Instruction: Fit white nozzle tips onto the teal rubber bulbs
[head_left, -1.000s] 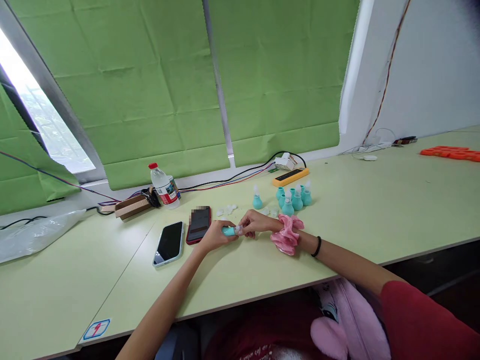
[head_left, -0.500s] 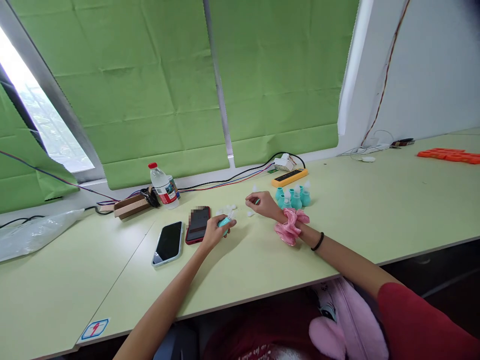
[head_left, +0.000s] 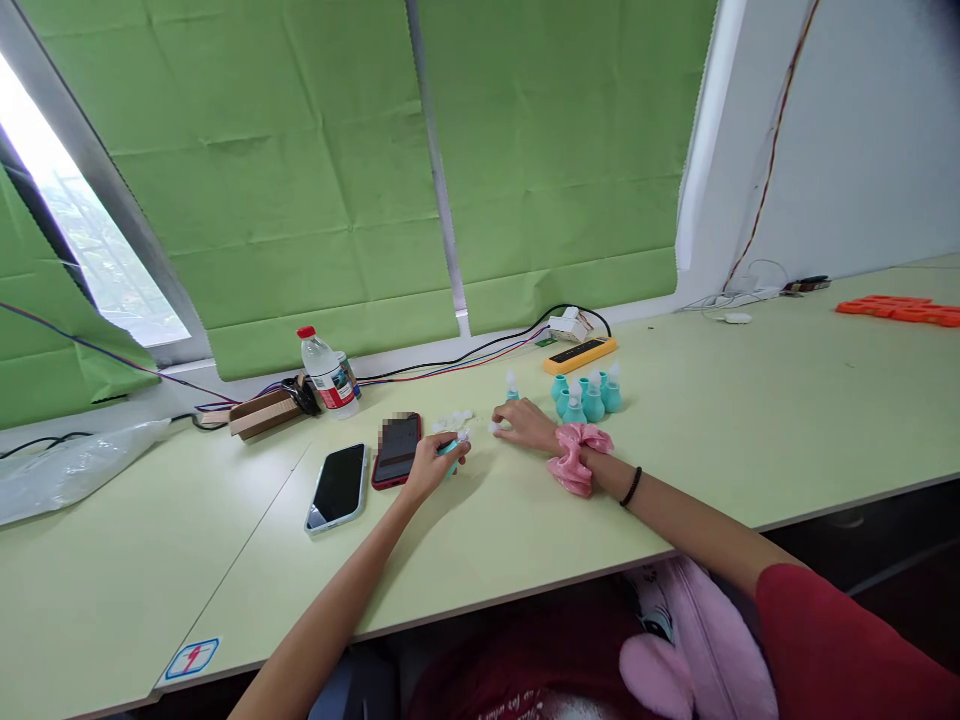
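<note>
My left hand (head_left: 437,463) is wrapped round a small teal squeeze bottle (head_left: 451,450), whose whitish translucent top points up and away. To its right, my right hand (head_left: 523,424) is down at the tabletop, thumb and fingertips closed on a small white cap-like piece (head_left: 495,427). Just behind those fingers stands another teal bottle with a translucent top (head_left: 512,386), its lower part hidden by the hand. More loose white pieces (head_left: 453,421) lie beyond my left hand. Several teal bottles (head_left: 593,402) stand grouped right of my right hand, some with translucent tops and some without.
Two phones, one pale-edged (head_left: 337,487) and one red-cased (head_left: 397,451), lie left of my left hand. Farther back are a red-capped water bottle (head_left: 328,374), an open cardboard box (head_left: 265,413), cables and a yellow power strip (head_left: 580,356). Orange pieces (head_left: 896,310) lie far right.
My right hand has lowered to the tabletop, and its fingertips now close on the white piece lying there. The bottle behind it shows more. My left hand still holds its bottle, nearly unmoved.
</note>
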